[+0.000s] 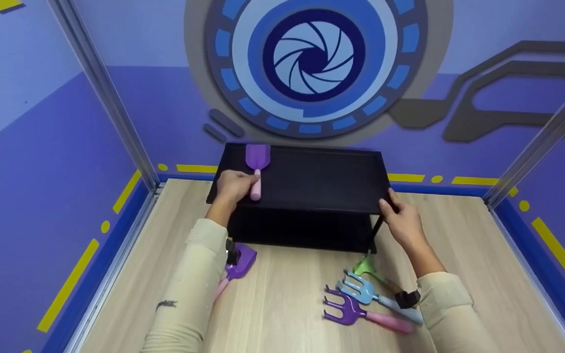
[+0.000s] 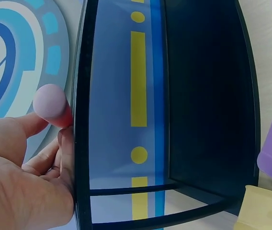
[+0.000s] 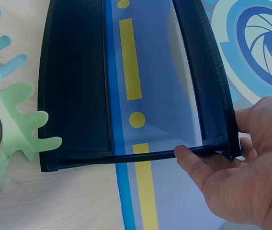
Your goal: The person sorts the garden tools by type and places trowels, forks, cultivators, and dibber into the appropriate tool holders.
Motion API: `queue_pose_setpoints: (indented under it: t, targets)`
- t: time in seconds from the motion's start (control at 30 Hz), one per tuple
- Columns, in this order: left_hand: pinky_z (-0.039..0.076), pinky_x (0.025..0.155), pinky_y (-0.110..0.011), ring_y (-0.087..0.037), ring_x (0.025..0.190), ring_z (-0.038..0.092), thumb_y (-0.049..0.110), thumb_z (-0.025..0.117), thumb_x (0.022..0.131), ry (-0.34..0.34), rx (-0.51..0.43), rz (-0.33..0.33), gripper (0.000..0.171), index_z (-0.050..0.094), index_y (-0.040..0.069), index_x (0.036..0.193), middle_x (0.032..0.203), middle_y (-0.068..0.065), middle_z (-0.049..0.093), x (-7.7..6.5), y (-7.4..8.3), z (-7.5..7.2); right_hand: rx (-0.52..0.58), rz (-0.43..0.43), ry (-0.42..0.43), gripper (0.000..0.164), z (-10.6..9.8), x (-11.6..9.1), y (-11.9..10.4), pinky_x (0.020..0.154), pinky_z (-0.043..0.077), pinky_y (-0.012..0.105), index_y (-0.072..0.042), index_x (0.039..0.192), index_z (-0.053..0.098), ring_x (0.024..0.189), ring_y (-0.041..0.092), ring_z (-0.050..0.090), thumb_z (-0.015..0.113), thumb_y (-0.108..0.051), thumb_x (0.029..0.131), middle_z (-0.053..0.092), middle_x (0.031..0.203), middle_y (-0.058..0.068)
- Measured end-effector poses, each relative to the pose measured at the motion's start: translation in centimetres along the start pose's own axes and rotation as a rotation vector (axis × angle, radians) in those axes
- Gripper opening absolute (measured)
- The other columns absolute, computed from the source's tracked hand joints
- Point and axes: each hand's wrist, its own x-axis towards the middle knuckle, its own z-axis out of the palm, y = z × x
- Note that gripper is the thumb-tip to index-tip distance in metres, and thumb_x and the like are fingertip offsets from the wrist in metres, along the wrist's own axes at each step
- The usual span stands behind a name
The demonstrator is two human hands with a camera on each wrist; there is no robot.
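On the top board of a two-tier black rack (image 1: pixel 326 179) lies a purple hand shovel (image 1: pixel 258 156) with a pink handle, its blade pointing to the back wall. My left hand (image 1: pixel 233 185) pinches that handle between thumb and fingers near the board's left front. In the left wrist view the handle's end (image 2: pixel 50 101) shows right at the rack's edge. At the rack's right front corner, my right hand (image 1: pixel 402 220) grips the top board's edge and its side frame, as the right wrist view also shows.
A second purple shovel (image 1: pixel 244 261) lies front left, partly behind my left sleeve, beside a yellow piece (image 2: pixel 265 208). Front right lie a purple fork (image 1: pixel 346 309), a light blue fork (image 1: pixel 361 289) and a green fork (image 3: pixel 18 120). Printed walls surround the wooden table (image 1: pixel 282 304).
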Motion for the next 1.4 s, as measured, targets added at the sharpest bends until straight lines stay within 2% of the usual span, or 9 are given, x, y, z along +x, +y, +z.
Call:
queue_pose_setpoints:
  t: [0.17, 0.33, 0.5, 0.97, 1.17, 1.4]
  targets:
    - [0.054, 0.105, -0.04, -0.023, 0.115, 0.065, 0.034, 0.077, 0.097, 0.0, 0.01, 0.008, 0.032, 0.082, 0.006, 0.112, 0.126, -0.011, 0.077, 0.08, -0.13, -0.24, 0.041, -0.008, 0.005, 0.063, 0.23, -0.01, -0.22, 0.111, 0.053, 0.034, -0.017, 0.169, 0.022, 0.155, 0.038, 0.044, 0.047, -0.037, 0.115, 0.028, 0.174, 0.022]
    - [0.055, 0.103, -0.041, -0.025, 0.113, 0.067, 0.034, 0.078, 0.096, 0.017, 0.032, 0.028, 0.032, 0.082, 0.006, 0.11, 0.122, -0.012, 0.078, 0.19, -0.27, -0.03, 0.065, 0.007, 0.0, 0.062, 0.31, 0.0, -0.1, 0.114, 0.05, 0.037, -0.02, 0.169, 0.021, 0.157, 0.037, 0.041, 0.046, -0.036, 0.115, 0.027, 0.175, 0.021]
    - [0.055, 0.103, -0.041, -0.024, 0.111, 0.067, 0.034, 0.078, 0.096, 0.007, 0.024, 0.027, 0.032, 0.081, 0.005, 0.11, 0.122, -0.013, 0.078, 0.16, -0.46, 0.16, 0.087, 0.018, -0.001, 0.062, 0.33, -0.1, 0.08, 0.116, 0.048, 0.039, -0.02, 0.17, 0.02, 0.159, 0.036, 0.038, 0.045, -0.036, 0.115, 0.024, 0.176, 0.019]
    - [0.055, 0.104, -0.041, -0.022, 0.108, 0.067, 0.033, 0.077, 0.097, -0.01, -0.021, 0.035, 0.033, 0.081, 0.003, 0.112, 0.121, -0.014, 0.078, 0.19, -0.69, 0.17, 0.023, 0.012, -0.004, 0.064, 0.21, -0.12, 0.16, 0.116, 0.049, 0.04, -0.02, 0.17, 0.021, 0.158, 0.037, 0.04, 0.046, -0.04, 0.115, 0.025, 0.175, 0.02]
    - [0.054, 0.102, -0.039, -0.022, 0.106, 0.066, 0.033, 0.078, 0.097, 0.007, -0.001, 0.04, 0.031, 0.082, 0.004, 0.108, 0.118, -0.013, 0.079, 0.28, -0.84, 0.14, 0.019, 0.003, -0.003, 0.063, 0.27, -0.29, 0.17, 0.115, 0.05, 0.038, -0.019, 0.17, 0.022, 0.157, 0.036, 0.041, 0.046, -0.039, 0.115, 0.028, 0.174, 0.021]
    - [0.056, 0.104, -0.042, -0.025, 0.112, 0.069, 0.036, 0.077, 0.097, 0.006, 0.031, 0.047, 0.036, 0.082, 0.004, 0.112, 0.122, -0.014, 0.079, 0.36, -0.77, 0.17, -0.003, 0.006, 0.008, 0.063, 0.2, -0.24, 0.09, 0.115, 0.051, 0.039, -0.02, 0.169, 0.022, 0.156, 0.037, 0.042, 0.045, -0.04, 0.115, 0.029, 0.173, 0.022]
